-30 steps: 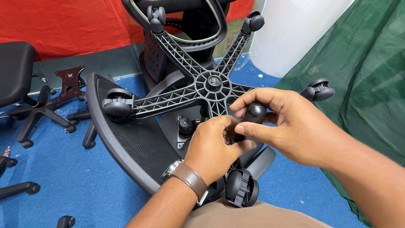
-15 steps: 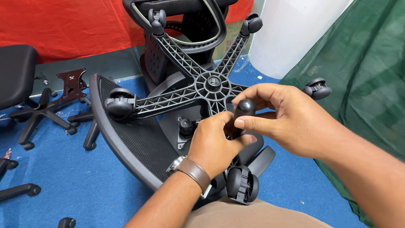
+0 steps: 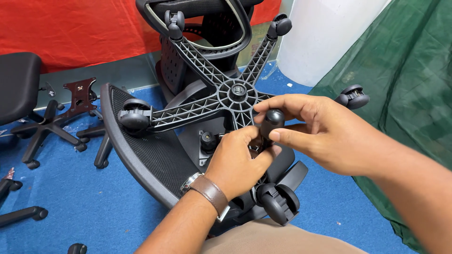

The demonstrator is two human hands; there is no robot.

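My right hand [image 3: 329, 136] has its thumb and forefinger closed around a small black plastic caster wheel [image 3: 272, 118], pinching it from above and below so that its rounded top shows between my fingers [image 3: 282, 136]. My left hand [image 3: 238, 162], the one with the brown leather watch strap [image 3: 209, 192] at the wrist, is curled shut just under it, fingertips pressed to the lower part of the same wheel (what exactly they grip there is hidden by my knuckles). Both hands meet over the near spoke of the black five-armed ribbed plastic chair base [image 3: 221, 96], which stands upturned on an overturned black mesh office chair [image 3: 150, 150].

Other wheels sit at the ends of the spokes: one to the left [image 3: 135, 114], two at the far side [image 3: 174, 21] [image 3: 281, 24], one to the right [image 3: 352, 96], and one close to my knee [image 3: 278, 202]. My tan trousers [image 3: 278, 240] fill the bottom edge.

Everything rests on a blue carpeted floor [image 3: 70, 188]. To the left lie another black chair base [image 3: 47, 127] with a rusty brown metal mounting plate [image 3: 80, 94], and a black padded seat [image 3: 19, 84]. Behind hangs a red cloth [image 3: 70, 28]; a white column [image 3: 325, 33] and a dark green tarpaulin [image 3: 405, 84] stand to the right.
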